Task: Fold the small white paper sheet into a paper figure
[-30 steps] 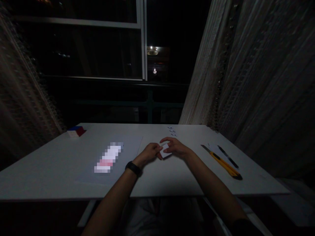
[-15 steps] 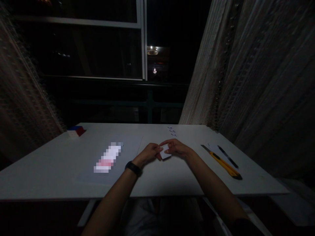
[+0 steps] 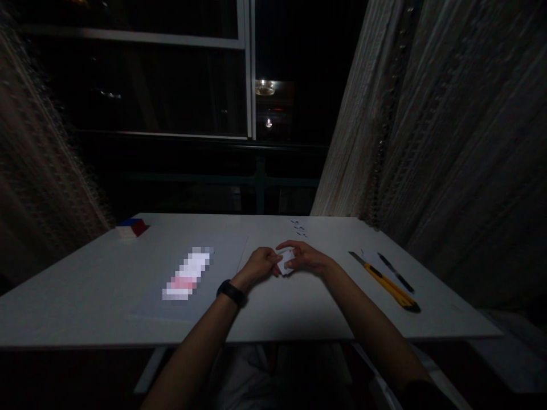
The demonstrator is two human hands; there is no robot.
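Both of my hands meet over the middle of the white table (image 3: 106, 307). My left hand (image 3: 258, 265), with a dark band on its wrist, has its fingers curled and pinches the left edge of a small white piece of paper (image 3: 285, 264). My right hand (image 3: 305, 257) pinches the same paper from the right, thumb and forefinger closed on it. The paper is held just above the tabletop, partly hidden by my fingers.
A yellow utility knife (image 3: 390, 285) and a black pen (image 3: 395, 271) lie at the right. A large pale sheet (image 3: 222, 250) lies at the left with a blurred patch on it. A coloured cube (image 3: 131, 227) sits at the far left corner. Small dark scraps (image 3: 299, 229) lie beyond my hands. Curtains hang on both sides.
My fingers have shifted slightly on the small paper, which now sits more tucked between both hands. My arms stay in the same place.
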